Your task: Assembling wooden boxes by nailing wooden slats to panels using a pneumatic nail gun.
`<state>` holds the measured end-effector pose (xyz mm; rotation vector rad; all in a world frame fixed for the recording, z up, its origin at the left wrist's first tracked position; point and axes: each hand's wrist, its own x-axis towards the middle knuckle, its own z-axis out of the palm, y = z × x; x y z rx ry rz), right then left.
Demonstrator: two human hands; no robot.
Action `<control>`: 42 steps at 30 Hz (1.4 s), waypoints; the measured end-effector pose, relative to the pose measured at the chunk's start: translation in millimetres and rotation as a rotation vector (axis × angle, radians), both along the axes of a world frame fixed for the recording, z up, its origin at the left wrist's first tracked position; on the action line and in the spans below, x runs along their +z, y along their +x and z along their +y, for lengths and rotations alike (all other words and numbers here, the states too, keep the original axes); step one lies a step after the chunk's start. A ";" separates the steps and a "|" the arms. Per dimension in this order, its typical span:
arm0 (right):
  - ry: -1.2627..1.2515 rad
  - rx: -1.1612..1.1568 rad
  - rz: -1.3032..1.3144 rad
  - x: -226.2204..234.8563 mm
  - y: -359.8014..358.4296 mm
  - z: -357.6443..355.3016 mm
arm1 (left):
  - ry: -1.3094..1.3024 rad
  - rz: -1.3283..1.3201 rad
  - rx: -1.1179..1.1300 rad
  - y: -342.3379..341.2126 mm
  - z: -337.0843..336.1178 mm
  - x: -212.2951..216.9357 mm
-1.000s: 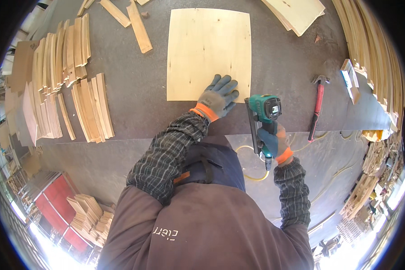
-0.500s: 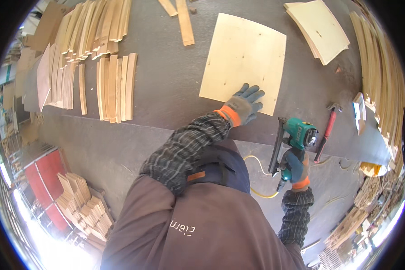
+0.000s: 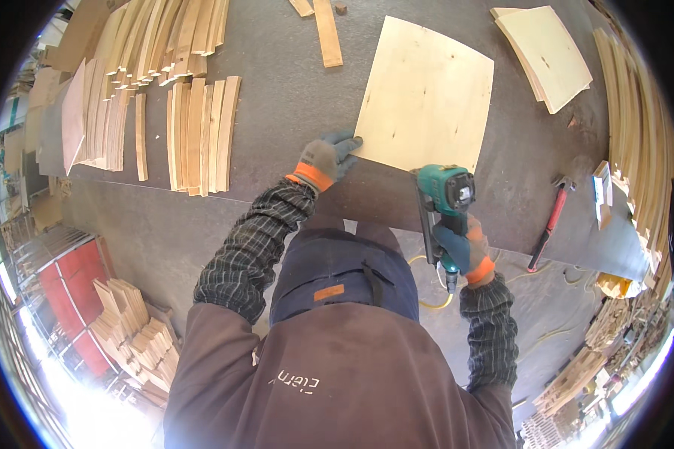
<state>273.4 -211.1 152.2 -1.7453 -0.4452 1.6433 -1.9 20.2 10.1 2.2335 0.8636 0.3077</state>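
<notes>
A pale, thin plywood panel [image 3: 427, 97] lies flat on the dark worktable, slightly turned. My left hand [image 3: 328, 159], in a grey and orange work glove, is at its near left corner. The fingers are stretched out and apart, with fingertips touching the corner edge. In my right hand [image 3: 468, 247], gloved alike, is a green and black nail gun [image 3: 443, 191], gripped by its handle. Its nose end is close to the panel's near edge; whether it touches I cannot tell. A yellow air hose [image 3: 436, 305] runs from the bottom of the tool.
Wooden slats [image 3: 202, 135] lie in rows at the left. Loose strips [image 3: 327, 34] are at the far side. More thin panels [image 3: 550, 60] lie far right, near a red-handled hammer [image 3: 550, 224] and long stacked boards [image 3: 636, 120]. Cut wood [image 3: 138, 333] is piled on the floor at left.
My left hand has slid off the middle of the panel's near edge to its left corner. My right hand has brought the nail gun left and up to the near edge. The view has shifted slightly.
</notes>
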 end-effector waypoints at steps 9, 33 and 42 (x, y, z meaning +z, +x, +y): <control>-0.005 0.108 0.043 -2.6 -30.9 52.2 | 0.220 -0.031 -0.069 -6.1 -0.7 -13.7; -0.051 0.234 -0.054 -8.8 -41.7 85.9 | 0.281 -0.164 -0.064 -11.6 -1.2 -21.7; -0.063 0.069 -0.029 -11.2 4.9 36.9 | 0.306 -0.195 -0.043 -6.2 -3.4 -13.4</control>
